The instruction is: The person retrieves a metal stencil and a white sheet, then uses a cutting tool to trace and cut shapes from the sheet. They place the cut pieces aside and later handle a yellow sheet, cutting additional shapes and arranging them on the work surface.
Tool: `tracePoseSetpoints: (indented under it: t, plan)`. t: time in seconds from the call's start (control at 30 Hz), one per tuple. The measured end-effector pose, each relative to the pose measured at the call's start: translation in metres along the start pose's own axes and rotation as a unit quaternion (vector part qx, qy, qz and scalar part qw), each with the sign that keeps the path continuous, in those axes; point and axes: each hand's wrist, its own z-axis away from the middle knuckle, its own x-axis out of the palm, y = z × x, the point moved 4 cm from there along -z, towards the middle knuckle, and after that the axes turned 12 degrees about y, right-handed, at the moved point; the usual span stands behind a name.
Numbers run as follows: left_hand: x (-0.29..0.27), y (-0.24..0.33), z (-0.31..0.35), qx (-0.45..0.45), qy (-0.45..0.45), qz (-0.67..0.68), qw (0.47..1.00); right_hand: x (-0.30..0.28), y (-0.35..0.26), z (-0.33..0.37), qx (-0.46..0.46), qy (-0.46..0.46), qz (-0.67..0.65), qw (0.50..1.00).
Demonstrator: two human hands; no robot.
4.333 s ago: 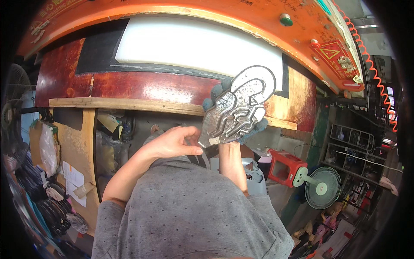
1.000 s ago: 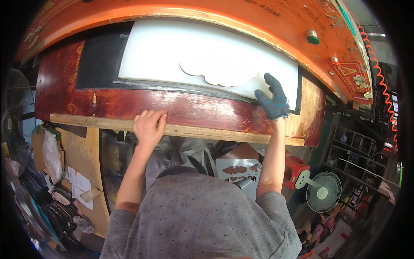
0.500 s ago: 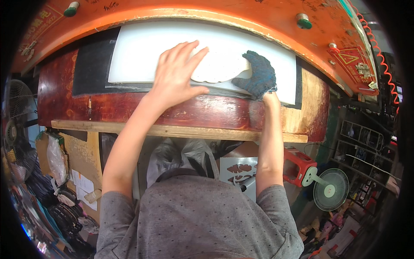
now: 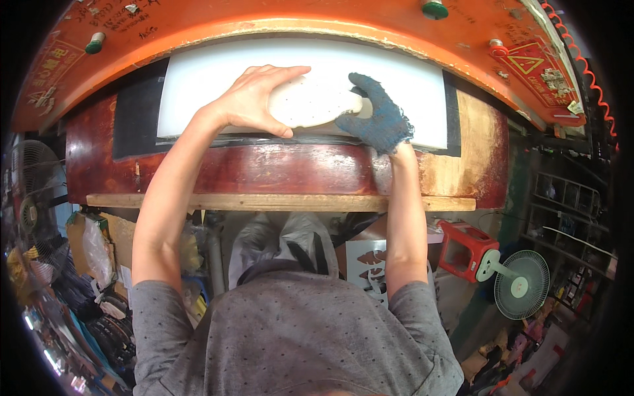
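Note:
A cream, elongated piece (image 4: 314, 102) with small dark specks and a rounded outline lies on a thick white board (image 4: 218, 76). My bare left hand (image 4: 254, 99) curves round its left end, thumb along the near edge and fingers along the far edge. At the other end, my right hand (image 4: 380, 115), in a dark blue knitted glove, has the narrow tip between thumb and fingers. Glare on the board washes out part of the piece's far edge. Beneath the board is a black sheet (image 4: 135, 125).
Behind the board stands an orange machine beam (image 4: 277, 16) with green knobs and a warning sign (image 4: 535, 66). A wooden strip (image 4: 297, 202) edges the dark red table (image 4: 264, 168). To the right are a red stool (image 4: 465, 251) and a fan (image 4: 522, 284); another fan (image 4: 33, 198) stands left.
The cream piece has shifted left across the board, with my right hand following. My left hand has moved left and turned, from lying across the piece's left side to cupping its end.

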Motion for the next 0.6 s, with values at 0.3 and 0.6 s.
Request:
tracePoseSetpoints:
  t: [0.3,0.6]
  plan:
    - [-0.012,-0.005,0.005,-0.077,-0.032,0.204,0.976,-0.007,-0.021,0.017,-0.066,0.025,-0.140,0.988]
    - [-0.013,-0.004,0.005,-0.073,-0.020,0.213,0.974,-0.008,-0.023,0.020,-0.028,0.013,-0.153,0.988]
